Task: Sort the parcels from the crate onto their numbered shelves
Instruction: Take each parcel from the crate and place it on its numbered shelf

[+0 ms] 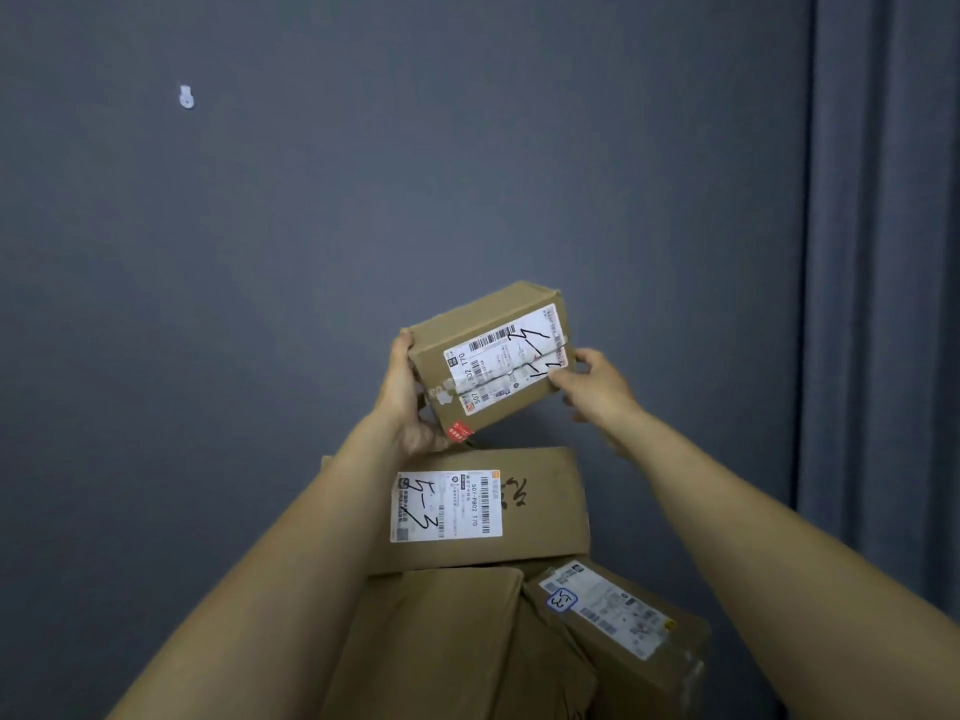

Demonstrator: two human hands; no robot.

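Note:
A small cardboard parcel (480,324) with a white shipping label and black handwritten marks is held up, tilted, in front of the grey wall. My left hand (408,402) grips its left end from below, fingers curled round the edge. My right hand (592,384) pinches its right end at the label's corner. Below it lies a stack of parcels: a flat box (540,504) whose label reads "5-3", a plain box (447,631) under it, and a third box (618,615) at the right with a small "5-3" sticker.
A dark grey wall (363,200) fills the background, with a small white hook (186,97) at the upper left. A grey curtain (883,252) hangs along the right side. No crate or shelf numbers are visible.

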